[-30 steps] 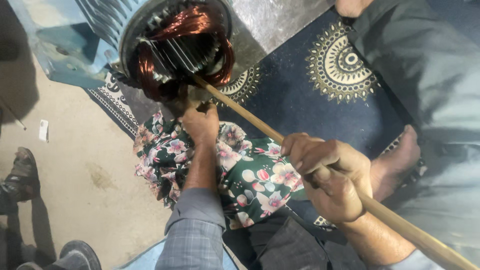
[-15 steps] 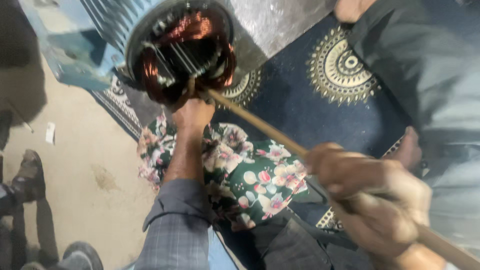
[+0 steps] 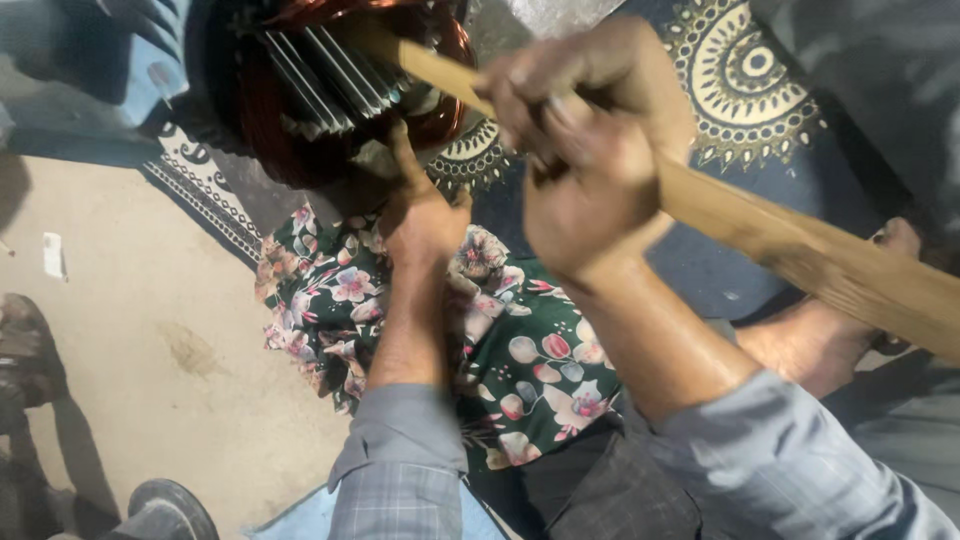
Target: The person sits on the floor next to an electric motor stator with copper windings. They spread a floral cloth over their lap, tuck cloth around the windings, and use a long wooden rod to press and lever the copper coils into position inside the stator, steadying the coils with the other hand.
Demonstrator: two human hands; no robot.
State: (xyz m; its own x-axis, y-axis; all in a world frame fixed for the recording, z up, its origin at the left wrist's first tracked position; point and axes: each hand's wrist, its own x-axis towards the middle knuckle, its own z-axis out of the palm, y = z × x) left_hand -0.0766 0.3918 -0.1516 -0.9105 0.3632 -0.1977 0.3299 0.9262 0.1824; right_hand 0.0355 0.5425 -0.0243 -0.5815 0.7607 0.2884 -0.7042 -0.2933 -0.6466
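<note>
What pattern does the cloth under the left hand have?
Dark green cloth with pink and white flowers, head view.

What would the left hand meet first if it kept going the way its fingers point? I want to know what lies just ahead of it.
The left hand already reaches the motor's copper windings; depth is unclear.

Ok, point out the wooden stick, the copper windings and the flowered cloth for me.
wooden stick [image 3: 800, 250], head view, on the bare shaft past the right hand.
copper windings [image 3: 262, 140], head view, on the reddish coil at the motor's left rim.
flowered cloth [image 3: 330, 300], head view, on its left part beside the left forearm.
</note>
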